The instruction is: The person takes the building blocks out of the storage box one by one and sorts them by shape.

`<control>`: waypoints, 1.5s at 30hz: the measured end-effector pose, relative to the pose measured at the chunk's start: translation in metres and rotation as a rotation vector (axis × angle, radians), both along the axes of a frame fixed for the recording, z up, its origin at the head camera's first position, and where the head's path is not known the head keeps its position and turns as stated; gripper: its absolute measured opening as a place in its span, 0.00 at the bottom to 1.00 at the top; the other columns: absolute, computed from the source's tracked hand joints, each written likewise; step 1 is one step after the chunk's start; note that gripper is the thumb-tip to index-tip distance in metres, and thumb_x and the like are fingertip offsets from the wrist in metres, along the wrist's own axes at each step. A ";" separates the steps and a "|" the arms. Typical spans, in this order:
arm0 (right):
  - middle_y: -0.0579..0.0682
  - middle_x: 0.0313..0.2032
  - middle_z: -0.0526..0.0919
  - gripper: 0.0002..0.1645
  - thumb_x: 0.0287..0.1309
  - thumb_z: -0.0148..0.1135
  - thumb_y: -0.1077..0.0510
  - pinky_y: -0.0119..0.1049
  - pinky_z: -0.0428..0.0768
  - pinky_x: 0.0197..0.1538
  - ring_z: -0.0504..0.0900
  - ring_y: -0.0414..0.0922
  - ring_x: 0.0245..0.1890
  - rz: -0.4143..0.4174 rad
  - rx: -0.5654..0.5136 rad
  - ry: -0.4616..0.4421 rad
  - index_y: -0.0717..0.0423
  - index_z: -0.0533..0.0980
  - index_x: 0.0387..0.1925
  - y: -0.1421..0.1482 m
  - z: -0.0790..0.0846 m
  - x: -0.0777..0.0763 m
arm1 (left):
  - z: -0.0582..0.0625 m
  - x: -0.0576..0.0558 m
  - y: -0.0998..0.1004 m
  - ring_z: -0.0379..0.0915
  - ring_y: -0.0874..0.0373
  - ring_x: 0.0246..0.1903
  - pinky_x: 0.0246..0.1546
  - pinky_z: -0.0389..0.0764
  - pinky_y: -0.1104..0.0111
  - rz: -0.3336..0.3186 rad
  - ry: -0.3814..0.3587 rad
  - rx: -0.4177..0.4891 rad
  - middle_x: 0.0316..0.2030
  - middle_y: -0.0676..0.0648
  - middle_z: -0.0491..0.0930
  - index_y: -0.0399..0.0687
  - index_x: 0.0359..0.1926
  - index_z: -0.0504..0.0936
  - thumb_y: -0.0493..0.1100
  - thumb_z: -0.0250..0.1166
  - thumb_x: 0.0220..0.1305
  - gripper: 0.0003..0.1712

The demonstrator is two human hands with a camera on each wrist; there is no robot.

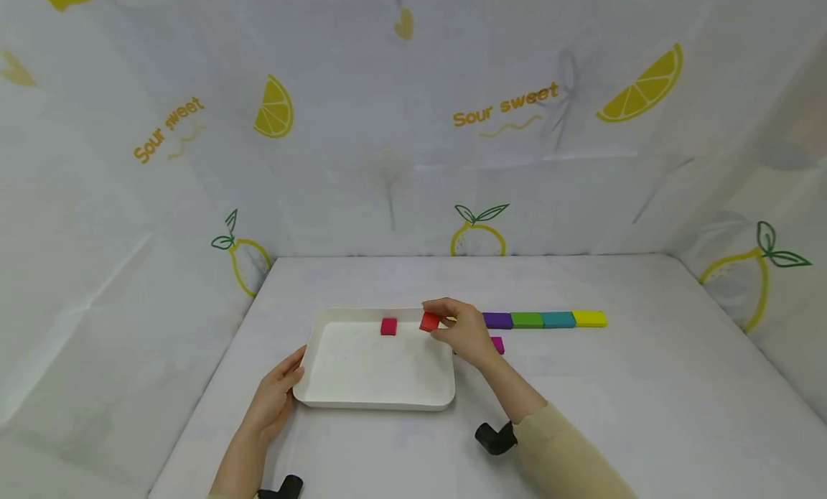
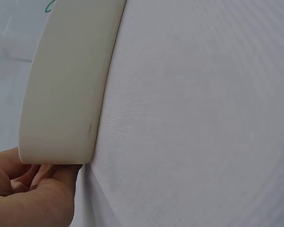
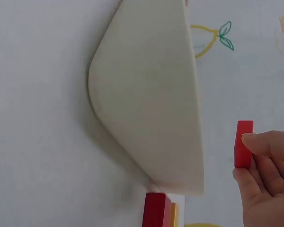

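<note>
A white rectangular tray (image 1: pixel 375 370) lies on the table, with a crimson square block (image 1: pixel 388 327) inside near its far wall. At the tray's left side my left hand (image 1: pixel 274 395) holds the wall; in the left wrist view its fingers (image 2: pixel 52 196) are bent against the tray's end. My right hand (image 1: pixel 466 334) pinches a red block (image 1: pixel 429 322) between thumb and fingers over the tray's far right corner. The right wrist view shows this thin red block (image 3: pixel 244 144) from its edge, raised clear of the tray wall (image 3: pixel 146 94).
Right of the tray runs a row with a purple block (image 1: pixel 497 320), a green block (image 1: pixel 527 320), a teal block (image 1: pixel 558 319) and a yellow block (image 1: pixel 589 319). A magenta block (image 1: pixel 497 344) is partly hidden by my right wrist. A lemon-print curtain (image 1: pixel 388 126) hangs behind the table.
</note>
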State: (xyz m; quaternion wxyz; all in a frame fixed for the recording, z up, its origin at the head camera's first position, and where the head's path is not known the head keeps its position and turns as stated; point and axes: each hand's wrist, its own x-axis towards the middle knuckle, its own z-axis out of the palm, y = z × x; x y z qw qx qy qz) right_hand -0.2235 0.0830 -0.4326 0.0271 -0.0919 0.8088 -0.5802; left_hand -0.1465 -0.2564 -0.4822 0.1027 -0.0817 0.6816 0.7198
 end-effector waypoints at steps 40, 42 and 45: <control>0.62 0.58 0.81 0.30 0.51 0.63 0.71 0.24 0.80 0.48 0.77 0.59 0.59 0.092 0.224 -0.124 0.60 0.76 0.59 0.156 -0.035 -0.007 | 0.004 -0.004 0.001 0.40 0.53 0.78 0.52 0.68 0.92 0.021 -0.021 0.034 0.79 0.43 0.44 0.40 0.78 0.47 0.35 0.40 0.78 0.31; 0.62 0.58 0.81 0.30 0.52 0.63 0.71 0.26 0.80 0.48 0.77 0.59 0.59 0.108 0.217 -0.129 0.59 0.76 0.59 0.156 -0.036 -0.007 | 0.004 -0.004 0.001 0.40 0.53 0.78 0.52 0.67 0.92 0.022 -0.019 0.036 0.79 0.43 0.44 0.40 0.78 0.47 0.34 0.40 0.78 0.31; 0.62 0.58 0.81 0.30 0.51 0.64 0.71 0.28 0.82 0.49 0.77 0.59 0.59 0.121 0.218 -0.131 0.59 0.76 0.59 0.155 -0.038 -0.009 | 0.003 -0.004 0.000 0.40 0.53 0.77 0.52 0.68 0.92 0.026 -0.024 0.037 0.79 0.43 0.44 0.40 0.78 0.48 0.34 0.40 0.78 0.31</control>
